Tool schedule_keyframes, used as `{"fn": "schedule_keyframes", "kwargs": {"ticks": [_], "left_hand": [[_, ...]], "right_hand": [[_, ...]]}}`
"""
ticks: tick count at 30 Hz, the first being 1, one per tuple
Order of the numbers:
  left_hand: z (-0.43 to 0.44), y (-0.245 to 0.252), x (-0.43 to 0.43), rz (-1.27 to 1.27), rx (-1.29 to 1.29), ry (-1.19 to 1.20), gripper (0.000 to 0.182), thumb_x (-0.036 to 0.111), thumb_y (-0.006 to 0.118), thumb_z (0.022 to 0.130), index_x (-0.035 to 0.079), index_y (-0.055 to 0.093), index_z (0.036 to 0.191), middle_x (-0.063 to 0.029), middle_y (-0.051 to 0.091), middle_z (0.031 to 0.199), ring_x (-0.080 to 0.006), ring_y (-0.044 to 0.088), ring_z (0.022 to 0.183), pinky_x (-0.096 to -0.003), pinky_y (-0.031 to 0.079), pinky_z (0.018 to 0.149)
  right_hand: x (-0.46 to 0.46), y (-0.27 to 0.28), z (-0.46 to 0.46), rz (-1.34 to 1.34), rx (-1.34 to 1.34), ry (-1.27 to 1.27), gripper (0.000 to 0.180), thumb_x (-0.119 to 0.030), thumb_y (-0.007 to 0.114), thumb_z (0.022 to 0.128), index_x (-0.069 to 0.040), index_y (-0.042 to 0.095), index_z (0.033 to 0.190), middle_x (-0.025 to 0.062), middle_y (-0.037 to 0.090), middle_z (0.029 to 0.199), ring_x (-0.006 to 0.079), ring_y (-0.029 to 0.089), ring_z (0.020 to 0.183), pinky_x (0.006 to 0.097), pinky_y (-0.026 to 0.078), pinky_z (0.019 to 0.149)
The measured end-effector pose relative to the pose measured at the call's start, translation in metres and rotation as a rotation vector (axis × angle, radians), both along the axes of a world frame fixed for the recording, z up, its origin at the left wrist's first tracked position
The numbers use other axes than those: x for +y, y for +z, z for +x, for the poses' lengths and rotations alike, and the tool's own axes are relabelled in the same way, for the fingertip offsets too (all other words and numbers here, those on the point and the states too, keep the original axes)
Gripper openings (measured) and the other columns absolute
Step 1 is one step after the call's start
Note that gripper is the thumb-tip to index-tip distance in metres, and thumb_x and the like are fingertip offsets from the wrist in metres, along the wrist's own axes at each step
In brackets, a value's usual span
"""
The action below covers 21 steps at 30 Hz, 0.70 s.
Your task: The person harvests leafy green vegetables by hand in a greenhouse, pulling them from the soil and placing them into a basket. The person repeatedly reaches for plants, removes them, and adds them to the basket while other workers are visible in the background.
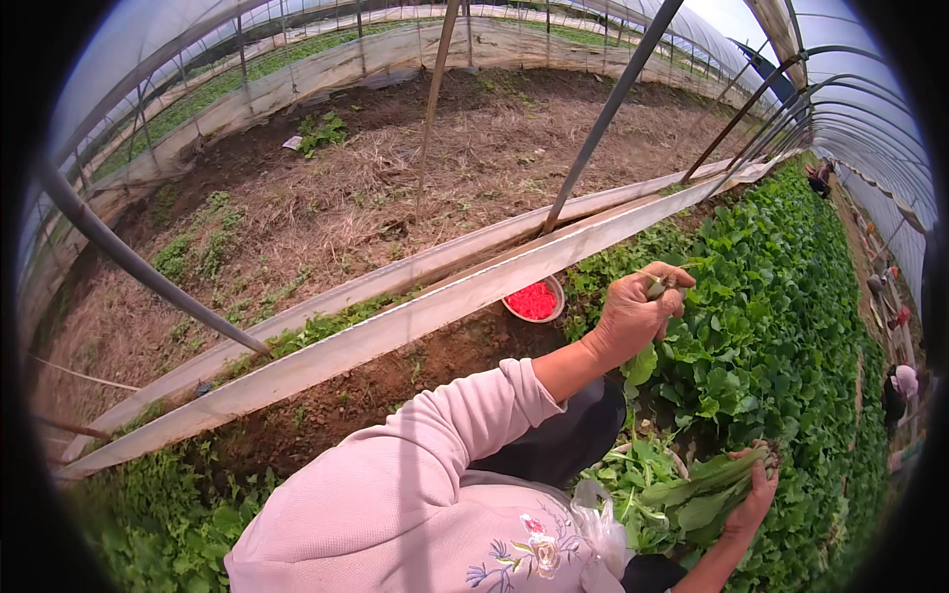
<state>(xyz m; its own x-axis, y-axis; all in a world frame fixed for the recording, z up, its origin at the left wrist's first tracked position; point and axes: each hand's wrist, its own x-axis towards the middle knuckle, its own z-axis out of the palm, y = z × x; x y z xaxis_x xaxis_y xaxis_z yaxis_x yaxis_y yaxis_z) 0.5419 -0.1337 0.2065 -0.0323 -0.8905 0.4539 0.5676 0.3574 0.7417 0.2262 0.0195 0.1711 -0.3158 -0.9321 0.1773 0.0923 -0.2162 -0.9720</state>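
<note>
My left hand (637,307) is raised over the edge of the bed of leafy greens (771,296). Its fingers are closed on a pulled green plant (656,289), whose pale stalk end shows at the fingertips; a leaf hangs below the hand. Lower right, my right hand (755,493) grips a bunch of leafy greens (704,489) by the stalks, with brownish roots pointing away and the leaves toward me. Beneath the bunch are loose picked greens (623,474), partly hidden. A clear plastic bag (600,522) is against my front.
A round bowl (559,305) of red strips stands on soil beside a low white plastic sheet wall (415,315). Metal poles (612,111) slant up beyond it over dry ground. Another person (901,385) is at the right edge; another (819,178) is far down the tunnel.
</note>
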Motion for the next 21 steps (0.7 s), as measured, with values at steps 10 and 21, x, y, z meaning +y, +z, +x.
{"fn": "schedule_keyframes", "kwargs": {"ticks": [10,21], "left_hand": [[0.357,-0.041,-0.009,0.384,-0.016,1.003,0.068,-0.001,0.058,0.084,-0.002,0.028,0.145,-0.0076,0.058,0.077,-0.0123,0.054,0.054,-0.0239,0.038,0.04],[0.333,-0.003,-0.005,0.133,-0.239,0.969,0.034,0.008,0.055,0.094,0.004,0.05,0.127,0.0009,0.055,0.069,-0.0043,0.043,0.049,-0.0196,0.035,0.041]], "right_hand": [[0.011,-0.047,-0.025,0.008,-0.307,0.072,0.032,-0.012,0.068,0.088,0.002,0.056,0.113,0.0076,0.056,0.083,0.0206,0.057,0.077,0.0341,0.049,0.073],[0.014,-0.034,-0.007,0.15,-0.22,-0.018,0.01,-0.005,0.067,0.08,0.0,0.063,0.087,0.0099,0.067,0.077,0.0212,0.065,0.073,0.0345,0.052,0.074]]}}
